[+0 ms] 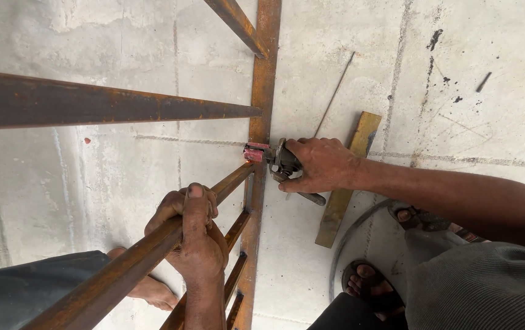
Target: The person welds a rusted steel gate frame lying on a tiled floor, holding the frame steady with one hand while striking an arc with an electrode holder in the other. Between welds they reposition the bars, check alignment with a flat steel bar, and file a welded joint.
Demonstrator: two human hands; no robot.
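- Left hand (pixel 198 235) wraps tight around the rusty square steel bar (pixel 152 253), which slants up-right to the upright rusty rail (pixel 261 122).
- Right hand (pixel 320 165) clutches the dark welding electrode holder (pixel 280 164), nearer, at that joint.

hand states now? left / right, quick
Left hand: closed around the rusty steel bar.
Right hand: closed on the electrode holder at the frame joint.
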